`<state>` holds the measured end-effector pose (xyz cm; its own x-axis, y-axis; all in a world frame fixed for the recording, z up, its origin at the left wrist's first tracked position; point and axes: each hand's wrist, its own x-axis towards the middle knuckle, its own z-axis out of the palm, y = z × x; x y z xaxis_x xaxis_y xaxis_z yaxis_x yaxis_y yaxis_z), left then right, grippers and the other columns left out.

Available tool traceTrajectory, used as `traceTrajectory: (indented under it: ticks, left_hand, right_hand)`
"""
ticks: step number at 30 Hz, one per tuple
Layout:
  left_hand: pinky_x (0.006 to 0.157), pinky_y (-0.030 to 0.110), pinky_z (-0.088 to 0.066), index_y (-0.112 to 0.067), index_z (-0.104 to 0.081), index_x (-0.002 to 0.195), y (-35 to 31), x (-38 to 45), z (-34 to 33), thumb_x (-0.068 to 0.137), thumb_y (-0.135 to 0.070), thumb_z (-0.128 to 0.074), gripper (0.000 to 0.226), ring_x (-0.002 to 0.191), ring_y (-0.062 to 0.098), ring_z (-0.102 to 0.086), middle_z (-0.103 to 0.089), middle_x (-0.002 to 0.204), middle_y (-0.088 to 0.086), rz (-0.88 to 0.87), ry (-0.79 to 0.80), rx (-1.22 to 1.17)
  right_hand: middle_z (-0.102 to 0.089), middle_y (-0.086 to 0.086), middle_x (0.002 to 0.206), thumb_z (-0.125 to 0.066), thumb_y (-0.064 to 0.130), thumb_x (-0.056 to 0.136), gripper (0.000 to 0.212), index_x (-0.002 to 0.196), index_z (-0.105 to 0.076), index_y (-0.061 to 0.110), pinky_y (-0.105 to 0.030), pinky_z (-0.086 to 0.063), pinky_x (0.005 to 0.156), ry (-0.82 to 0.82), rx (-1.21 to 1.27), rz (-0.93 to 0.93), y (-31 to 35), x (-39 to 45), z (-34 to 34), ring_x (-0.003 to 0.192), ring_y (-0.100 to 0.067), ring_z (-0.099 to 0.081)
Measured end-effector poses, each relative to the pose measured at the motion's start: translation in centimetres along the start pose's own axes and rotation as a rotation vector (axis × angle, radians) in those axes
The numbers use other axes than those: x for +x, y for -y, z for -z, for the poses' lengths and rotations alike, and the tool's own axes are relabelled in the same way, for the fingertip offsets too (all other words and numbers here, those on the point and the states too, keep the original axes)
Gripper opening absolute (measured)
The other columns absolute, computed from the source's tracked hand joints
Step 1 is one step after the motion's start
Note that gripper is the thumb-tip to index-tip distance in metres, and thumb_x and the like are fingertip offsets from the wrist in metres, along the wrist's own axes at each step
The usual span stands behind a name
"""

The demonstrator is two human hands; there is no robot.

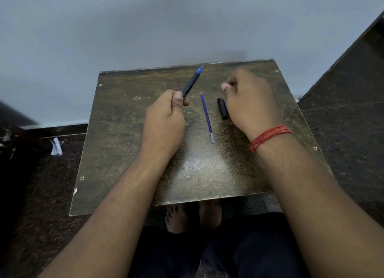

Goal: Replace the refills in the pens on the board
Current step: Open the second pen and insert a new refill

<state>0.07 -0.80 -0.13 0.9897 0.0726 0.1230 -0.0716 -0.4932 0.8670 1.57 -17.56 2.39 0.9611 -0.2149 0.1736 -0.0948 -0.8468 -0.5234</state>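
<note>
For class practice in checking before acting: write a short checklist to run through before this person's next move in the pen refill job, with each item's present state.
1. Pen held firmly in left hand: ok.
2. Loose refill lying free on the board, between the hands: ok.
3. Black cap resting on the board beside the right hand: ok.
4. Right hand free to pick up: cannot tell, fingers curled, blurred.
5. Pen already holds a refill: cannot tell.

Dim, soft-focus, warped wide-angle edges
</note>
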Motion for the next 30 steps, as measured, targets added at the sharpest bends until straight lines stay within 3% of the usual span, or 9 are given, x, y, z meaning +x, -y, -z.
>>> traceTrajectory:
  ticks: [3, 6, 11, 17, 26, 30]
  left_hand:
    - [0.052, 0.026, -0.032, -0.024, -0.061, 0.087, -0.2, -0.1, 0.0, 0.104, -0.036, -0.038, 0.032, 0.054, 0.004, -0.041, -0.049, 0.063, -0.008, -0.043, 0.018, 0.032]
    - [0.056, 0.032, -0.037, -0.024, -0.061, 0.087, -0.4, -0.3, -0.2, 0.104, -0.035, -0.039, 0.030, 0.057, 0.007, -0.044, -0.051, 0.063, -0.007, -0.087, 0.041, 0.034]
    - [0.059, 0.039, -0.041, -0.020, -0.063, 0.088, -0.7, -0.5, -0.4, 0.101, -0.036, -0.040, 0.032, 0.059, 0.017, -0.050, -0.054, 0.062, -0.002, -0.147, 0.081, 0.056]
    - [0.052, 0.031, -0.034, -0.020, -0.064, 0.088, -0.9, -0.7, -0.5, 0.102, -0.034, -0.040, 0.031, 0.055, 0.011, -0.044, -0.046, 0.056, -0.007, -0.183, 0.096, 0.072]
    - [0.051, 0.032, -0.031, -0.023, -0.062, 0.081, -1.8, -0.7, -0.1, 0.101, -0.037, -0.036, 0.035, 0.049, 0.006, -0.035, -0.040, 0.055, -0.008, -0.144, 0.102, -0.022]
    - [0.053, 0.036, -0.032, -0.028, -0.063, 0.079, -1.4, -0.3, -0.2, 0.099, -0.045, -0.035, 0.039, 0.050, 0.013, -0.034, -0.038, 0.055, -0.008, -0.057, 0.160, -0.167]
  right_hand:
    - [-0.061, 0.008, 0.077, -0.057, 0.035, 0.097, 0.016, 0.092, -0.063, 0.021, -0.019, -0.038, 0.058, -0.070, 0.296, -0.038, 0.5, -0.1, -0.1, 0.071, -0.007, -0.057]
    - [-0.071, -0.003, 0.079, -0.064, 0.038, 0.093, 0.019, 0.086, -0.065, 0.021, -0.027, -0.050, 0.060, -0.022, 0.657, -0.134, 0.8, -0.5, -0.8, 0.068, -0.014, -0.064]
    - [-0.064, 0.001, 0.061, -0.070, 0.020, 0.092, 0.017, 0.079, -0.062, 0.012, -0.022, -0.041, 0.047, 0.081, 1.101, -0.235, 1.2, -0.8, -1.2, 0.051, -0.007, -0.054]
    - [-0.060, -0.001, 0.061, -0.072, 0.021, 0.091, 0.019, 0.078, -0.064, 0.009, -0.023, -0.040, 0.048, 0.086, 1.203, -0.239, 1.2, -0.9, -1.3, 0.053, -0.010, -0.052]
    - [-0.061, 0.002, 0.061, -0.067, 0.012, 0.093, 0.023, 0.070, -0.065, 0.013, -0.022, -0.039, 0.050, 0.052, 1.308, -0.201, 1.9, -0.7, -1.2, 0.052, -0.009, -0.050]
    - [-0.064, 0.004, 0.063, -0.064, 0.008, 0.094, 0.023, 0.072, -0.067, 0.012, -0.022, -0.040, 0.051, 0.064, 1.336, -0.164, 1.9, -0.5, -1.1, 0.054, -0.010, -0.051]
